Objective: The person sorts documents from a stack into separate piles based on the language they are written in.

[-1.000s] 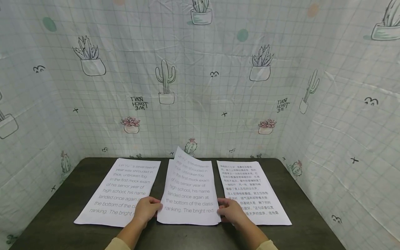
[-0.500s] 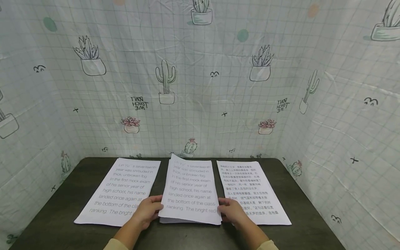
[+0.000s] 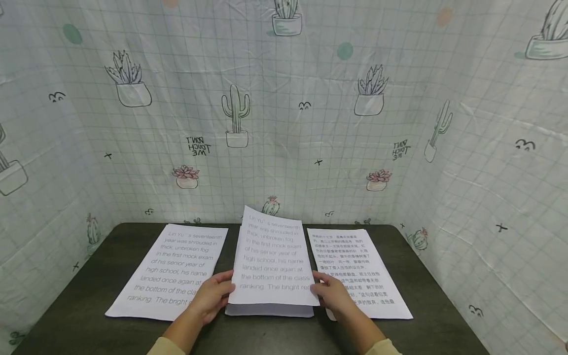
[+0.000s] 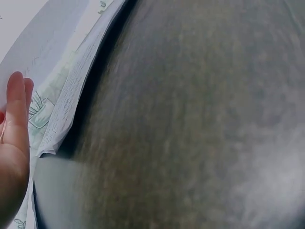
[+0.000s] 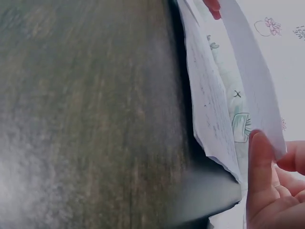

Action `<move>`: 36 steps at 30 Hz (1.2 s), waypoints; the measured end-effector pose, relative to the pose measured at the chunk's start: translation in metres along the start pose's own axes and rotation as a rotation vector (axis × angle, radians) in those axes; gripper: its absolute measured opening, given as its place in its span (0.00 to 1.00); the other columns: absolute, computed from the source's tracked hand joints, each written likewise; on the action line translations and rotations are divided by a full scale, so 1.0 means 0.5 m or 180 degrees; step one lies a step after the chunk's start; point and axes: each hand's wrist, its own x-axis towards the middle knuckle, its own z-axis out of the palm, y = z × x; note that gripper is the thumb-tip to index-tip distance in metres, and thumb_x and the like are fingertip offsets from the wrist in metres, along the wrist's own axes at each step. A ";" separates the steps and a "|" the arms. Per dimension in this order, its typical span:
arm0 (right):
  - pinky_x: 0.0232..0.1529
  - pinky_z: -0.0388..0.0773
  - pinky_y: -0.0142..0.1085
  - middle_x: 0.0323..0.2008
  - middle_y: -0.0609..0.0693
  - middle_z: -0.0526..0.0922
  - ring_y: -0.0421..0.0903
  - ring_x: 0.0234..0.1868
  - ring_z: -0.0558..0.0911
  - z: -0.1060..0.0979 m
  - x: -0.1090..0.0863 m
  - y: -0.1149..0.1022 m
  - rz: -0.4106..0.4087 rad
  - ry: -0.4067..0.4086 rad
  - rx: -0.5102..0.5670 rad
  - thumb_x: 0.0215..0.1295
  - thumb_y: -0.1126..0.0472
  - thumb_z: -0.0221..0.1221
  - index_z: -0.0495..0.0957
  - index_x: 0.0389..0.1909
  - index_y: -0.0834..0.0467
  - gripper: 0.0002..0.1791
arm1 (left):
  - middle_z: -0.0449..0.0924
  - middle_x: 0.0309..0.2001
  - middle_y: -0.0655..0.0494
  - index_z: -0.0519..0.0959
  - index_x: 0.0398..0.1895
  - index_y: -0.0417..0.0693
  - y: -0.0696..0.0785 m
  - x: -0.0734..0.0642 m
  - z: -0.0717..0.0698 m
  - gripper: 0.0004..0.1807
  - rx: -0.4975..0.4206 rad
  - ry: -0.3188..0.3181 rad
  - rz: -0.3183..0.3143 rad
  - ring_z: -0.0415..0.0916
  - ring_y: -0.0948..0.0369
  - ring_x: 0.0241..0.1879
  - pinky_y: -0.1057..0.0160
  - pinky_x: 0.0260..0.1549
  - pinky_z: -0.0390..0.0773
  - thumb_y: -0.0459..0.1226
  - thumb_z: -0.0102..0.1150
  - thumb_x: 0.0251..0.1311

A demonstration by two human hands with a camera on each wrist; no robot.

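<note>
The person's left hand and right hand pinch white printed rectangular paper at eight and four o'clock, above flat white paper on the dark worktop. This appears a two-handed lift; next likely calls for even support.

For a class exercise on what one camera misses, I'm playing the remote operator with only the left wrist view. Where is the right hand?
Observer: In the head view, the right hand pinches the right edge of the raised page.

Operator: I can't read that page. What language is it in?

Observer: English, in the head view; its last line begins "ranking. The bright red".

Operator: Do the papers lying on either side share that language?

Observer: Not both. In the head view, the papers on the right show Chinese characters, while the papers on the left are in English.
</note>
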 end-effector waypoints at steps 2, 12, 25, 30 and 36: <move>0.41 0.84 0.41 0.46 0.63 0.83 0.46 0.41 0.85 -0.001 0.000 0.000 -0.0036 -0.0059 0.0078 0.63 0.70 0.53 0.62 0.67 0.74 0.30 | 0.80 0.54 0.40 0.57 0.69 0.23 0.000 0.002 -0.004 0.35 -0.0065 -0.0139 0.0098 0.82 0.63 0.43 0.64 0.41 0.83 0.29 0.52 0.58; 0.39 0.84 0.41 0.44 0.62 0.82 0.44 0.38 0.84 0.019 0.003 -0.016 -0.0048 -0.0035 0.0277 0.60 0.74 0.53 0.60 0.69 0.71 0.34 | 0.67 0.65 0.28 0.57 0.72 0.32 0.019 -0.002 -0.024 0.37 0.0003 0.0007 0.0026 0.82 0.59 0.47 0.62 0.42 0.83 0.23 0.46 0.53; 0.38 0.85 0.42 0.45 0.61 0.81 0.44 0.37 0.84 0.105 0.020 -0.045 -0.0132 -0.0374 0.0336 0.59 0.73 0.53 0.57 0.71 0.70 0.37 | 0.71 0.65 0.34 0.58 0.72 0.35 0.042 -0.029 -0.103 0.35 -0.0028 0.0456 -0.0001 0.81 0.66 0.43 0.70 0.37 0.82 0.22 0.42 0.57; 0.37 0.85 0.44 0.43 0.60 0.81 0.43 0.35 0.84 0.151 0.031 -0.056 -0.0163 -0.0439 0.0349 0.59 0.73 0.54 0.58 0.71 0.69 0.37 | 0.72 0.65 0.38 0.57 0.73 0.36 0.051 -0.045 -0.143 0.33 0.0070 0.0581 -0.0032 0.81 0.68 0.42 0.70 0.38 0.81 0.23 0.41 0.61; 0.36 0.85 0.42 0.41 0.58 0.81 0.43 0.34 0.83 0.202 0.038 -0.071 -0.0175 -0.0516 0.0319 0.58 0.73 0.55 0.60 0.71 0.68 0.36 | 0.77 0.61 0.48 0.55 0.75 0.37 0.061 -0.065 -0.190 0.33 0.0192 0.0674 -0.0036 0.81 0.71 0.41 0.69 0.38 0.81 0.25 0.40 0.64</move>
